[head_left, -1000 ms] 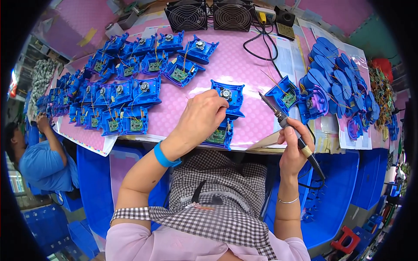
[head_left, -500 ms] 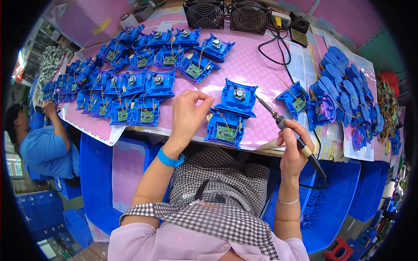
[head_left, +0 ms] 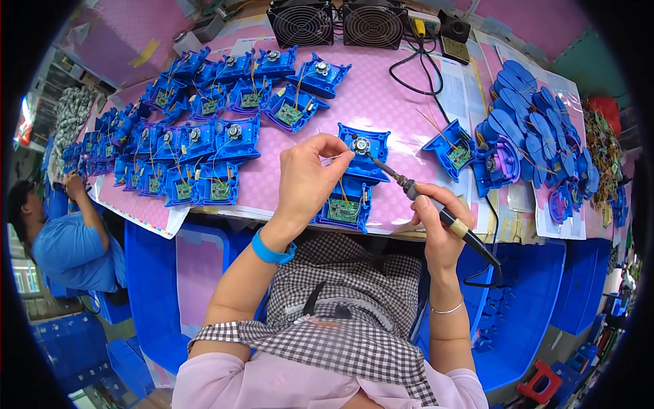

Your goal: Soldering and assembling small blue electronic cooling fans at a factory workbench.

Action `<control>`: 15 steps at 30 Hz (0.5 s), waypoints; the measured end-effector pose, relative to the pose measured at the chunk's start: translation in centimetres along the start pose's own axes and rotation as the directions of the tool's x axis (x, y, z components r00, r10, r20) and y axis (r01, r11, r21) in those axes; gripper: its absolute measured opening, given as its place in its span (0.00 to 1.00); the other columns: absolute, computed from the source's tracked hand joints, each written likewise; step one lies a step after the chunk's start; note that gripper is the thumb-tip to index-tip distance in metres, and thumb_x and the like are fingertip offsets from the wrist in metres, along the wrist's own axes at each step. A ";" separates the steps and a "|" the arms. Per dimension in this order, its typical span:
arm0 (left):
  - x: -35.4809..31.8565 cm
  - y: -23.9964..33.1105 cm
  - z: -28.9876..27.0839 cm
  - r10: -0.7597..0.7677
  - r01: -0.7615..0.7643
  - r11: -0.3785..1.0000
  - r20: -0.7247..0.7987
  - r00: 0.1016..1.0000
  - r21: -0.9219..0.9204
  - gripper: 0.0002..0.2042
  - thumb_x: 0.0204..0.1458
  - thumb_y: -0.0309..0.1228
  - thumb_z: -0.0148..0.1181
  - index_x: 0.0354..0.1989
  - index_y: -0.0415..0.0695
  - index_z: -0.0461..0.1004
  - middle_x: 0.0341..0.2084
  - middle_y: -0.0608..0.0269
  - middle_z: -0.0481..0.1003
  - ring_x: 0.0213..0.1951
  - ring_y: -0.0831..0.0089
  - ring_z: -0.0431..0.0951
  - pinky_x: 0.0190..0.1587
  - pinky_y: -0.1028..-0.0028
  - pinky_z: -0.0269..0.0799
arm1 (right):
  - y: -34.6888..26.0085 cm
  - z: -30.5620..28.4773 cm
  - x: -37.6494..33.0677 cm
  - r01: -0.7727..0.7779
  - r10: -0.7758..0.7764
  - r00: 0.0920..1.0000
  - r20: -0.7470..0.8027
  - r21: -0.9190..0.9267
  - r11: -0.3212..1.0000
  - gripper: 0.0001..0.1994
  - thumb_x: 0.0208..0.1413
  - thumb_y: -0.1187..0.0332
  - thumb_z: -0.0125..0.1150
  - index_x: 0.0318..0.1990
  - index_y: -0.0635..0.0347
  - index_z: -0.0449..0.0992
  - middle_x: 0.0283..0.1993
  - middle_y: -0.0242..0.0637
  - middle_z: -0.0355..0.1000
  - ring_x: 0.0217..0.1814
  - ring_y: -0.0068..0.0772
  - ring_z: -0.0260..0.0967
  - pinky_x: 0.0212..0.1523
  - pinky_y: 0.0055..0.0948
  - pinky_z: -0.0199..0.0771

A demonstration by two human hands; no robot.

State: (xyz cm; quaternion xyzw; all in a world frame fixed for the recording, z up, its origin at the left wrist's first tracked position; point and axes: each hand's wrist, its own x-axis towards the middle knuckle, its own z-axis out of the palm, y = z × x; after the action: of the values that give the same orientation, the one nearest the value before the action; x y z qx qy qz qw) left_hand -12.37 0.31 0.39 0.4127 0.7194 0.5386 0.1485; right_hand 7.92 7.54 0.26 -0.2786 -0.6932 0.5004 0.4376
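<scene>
Currently your right hand grips a black, yellow-banded soldering iron; your left hand pinches a thin pale strand.

A slender black-handled soldering iron is banded in tan; a moulded blue plastic housing is marked by a round silver-and-black metal speaker; a flat rectangular green circuit board is framed in blue; a smooth pink table sheet is patterned with paler dots; a black-and-white cloth apron is checked throughout; in solid colour are shown a flat bright-blue wristband and a thin silver metal bangle.
</scene>
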 end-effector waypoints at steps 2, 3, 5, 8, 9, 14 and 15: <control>0.0 0.1 0.0 0.057 -0.059 0.996 0.024 0.998 0.074 0.05 0.46 0.24 0.64 0.31 0.38 0.81 0.24 0.62 0.79 0.22 0.81 0.73 0.24 0.79 0.64 | 0.4 0.3 0.1 0.009 -0.009 1.000 -0.001 -0.004 1.000 0.09 0.54 0.76 0.59 0.41 0.71 0.78 0.26 0.39 0.75 0.21 0.21 0.70 0.23 0.17 0.67; 0.0 -0.1 0.0 0.136 -0.142 0.976 0.042 0.990 0.168 0.05 0.45 0.23 0.64 0.31 0.37 0.81 0.24 0.59 0.79 0.24 0.76 0.76 0.25 0.77 0.67 | 0.4 0.5 0.1 0.000 0.000 1.000 0.009 -0.022 1.000 0.09 0.54 0.76 0.60 0.41 0.71 0.78 0.27 0.39 0.75 0.22 0.21 0.70 0.24 0.17 0.68; 0.0 -0.2 0.0 0.213 -0.223 0.940 0.068 0.975 0.257 0.05 0.45 0.23 0.64 0.30 0.37 0.81 0.25 0.56 0.79 0.26 0.72 0.79 0.26 0.75 0.70 | 0.6 0.8 0.2 -0.009 0.010 1.000 0.019 -0.041 0.999 0.09 0.54 0.76 0.60 0.41 0.71 0.78 0.28 0.39 0.75 0.22 0.21 0.70 0.24 0.17 0.68; 0.0 -0.2 0.0 0.191 -0.203 0.936 0.071 0.979 0.286 0.06 0.44 0.23 0.65 0.31 0.37 0.81 0.25 0.53 0.79 0.28 0.65 0.80 0.28 0.71 0.73 | 0.7 1.2 0.3 0.020 -0.018 0.999 0.035 -0.045 0.999 0.09 0.54 0.76 0.60 0.41 0.71 0.78 0.29 0.38 0.75 0.23 0.20 0.70 0.24 0.16 0.68; 0.0 -0.2 0.0 0.204 -0.216 0.936 0.074 0.976 0.276 0.06 0.44 0.23 0.64 0.31 0.37 0.81 0.25 0.53 0.79 0.28 0.65 0.80 0.28 0.71 0.73 | 0.7 1.2 0.4 0.024 -0.022 0.999 0.038 -0.060 0.998 0.09 0.55 0.76 0.60 0.41 0.71 0.78 0.29 0.38 0.75 0.23 0.20 0.70 0.24 0.16 0.68; 0.2 -0.1 0.0 0.234 -0.249 0.929 0.088 0.968 0.274 0.05 0.44 0.22 0.64 0.31 0.37 0.81 0.25 0.53 0.79 0.27 0.65 0.80 0.29 0.71 0.74 | 0.9 1.5 0.7 0.056 -0.053 0.998 0.044 -0.068 0.996 0.08 0.54 0.77 0.60 0.41 0.70 0.78 0.30 0.38 0.75 0.23 0.19 0.70 0.24 0.17 0.69; 0.2 0.0 0.0 0.226 -0.246 0.928 0.100 0.969 0.280 0.05 0.44 0.22 0.64 0.31 0.37 0.81 0.25 0.53 0.79 0.27 0.64 0.80 0.29 0.71 0.74 | 0.9 1.5 0.7 0.052 -0.048 0.998 0.048 -0.073 0.996 0.08 0.54 0.77 0.60 0.41 0.70 0.78 0.30 0.38 0.75 0.23 0.19 0.70 0.24 0.16 0.69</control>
State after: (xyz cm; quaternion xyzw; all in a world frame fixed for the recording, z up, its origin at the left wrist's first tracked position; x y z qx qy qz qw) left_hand -12.51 0.42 0.42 0.5309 0.7304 0.4274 0.0442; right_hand 6.19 7.74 -0.50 -0.2657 -0.7279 0.4695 0.4233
